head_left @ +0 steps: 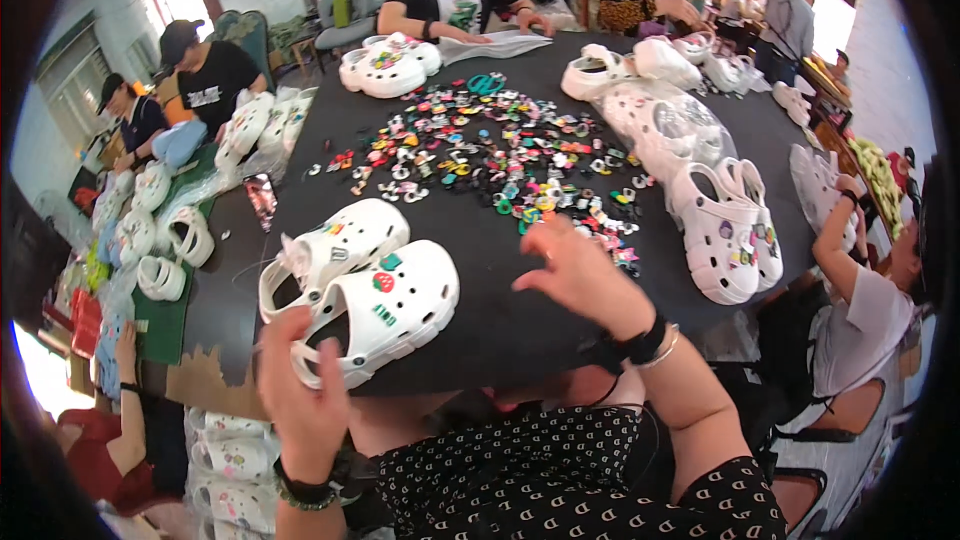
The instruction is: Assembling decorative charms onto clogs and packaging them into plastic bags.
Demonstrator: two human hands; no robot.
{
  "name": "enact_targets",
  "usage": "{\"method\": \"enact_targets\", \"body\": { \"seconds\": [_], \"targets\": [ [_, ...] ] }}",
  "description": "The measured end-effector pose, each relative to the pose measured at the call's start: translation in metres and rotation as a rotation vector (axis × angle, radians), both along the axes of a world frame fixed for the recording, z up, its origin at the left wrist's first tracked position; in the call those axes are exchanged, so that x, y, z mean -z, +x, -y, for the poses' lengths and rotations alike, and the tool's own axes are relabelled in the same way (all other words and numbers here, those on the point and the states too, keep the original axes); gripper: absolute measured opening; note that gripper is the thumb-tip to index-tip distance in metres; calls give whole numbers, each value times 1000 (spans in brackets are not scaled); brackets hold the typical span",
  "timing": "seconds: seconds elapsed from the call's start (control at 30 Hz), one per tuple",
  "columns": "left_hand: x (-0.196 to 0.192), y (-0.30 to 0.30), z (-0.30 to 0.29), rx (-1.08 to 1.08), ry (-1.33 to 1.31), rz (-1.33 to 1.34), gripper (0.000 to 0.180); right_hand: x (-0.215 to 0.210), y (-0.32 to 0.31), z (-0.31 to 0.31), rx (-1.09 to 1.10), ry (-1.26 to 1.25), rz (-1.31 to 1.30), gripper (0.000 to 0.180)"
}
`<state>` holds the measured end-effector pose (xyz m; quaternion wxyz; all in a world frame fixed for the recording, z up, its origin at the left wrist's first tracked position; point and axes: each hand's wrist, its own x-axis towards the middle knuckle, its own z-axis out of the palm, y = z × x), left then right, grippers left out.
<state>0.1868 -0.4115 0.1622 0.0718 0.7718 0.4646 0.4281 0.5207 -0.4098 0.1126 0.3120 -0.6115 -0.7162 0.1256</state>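
Note:
A pair of white clogs lies before me on the black tabletop, toes pointing up and right. The nearer clog (400, 295) carries a strawberry charm, a green charm and green letter charms; the farther clog (365, 230) has a few charms too. Beside the nearer clog's heel is my left hand (303, 390), thumb and fingers apart; whether it touches the strap I cannot tell. My right hand (580, 275) hovers at the near edge of a wide spread of small colourful shoe charms (490, 150). Its thumb stands away from the fingers, and I see nothing held in it.
Decorated white clogs (720, 250) stand at the right, with plastic-wrapped ones (665, 120) behind. Another pair (385, 65) sits at the far left of the black table (520, 340). A person (470, 0) opposite handles a clear bag; others work on both sides. More clogs (235, 455) lie below left.

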Motion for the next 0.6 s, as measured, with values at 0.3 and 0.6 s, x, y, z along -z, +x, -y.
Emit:
{"method": "enact_targets", "body": {
  "seconds": [0.3,0.6],
  "targets": [
    [32,12,-57,56,-676,160,45,39,58,-29,104,-260,101,57],
    [45,24,-92,313,-1240,689,44,41,56,-44,60,-324,122,28]
  ]
}}
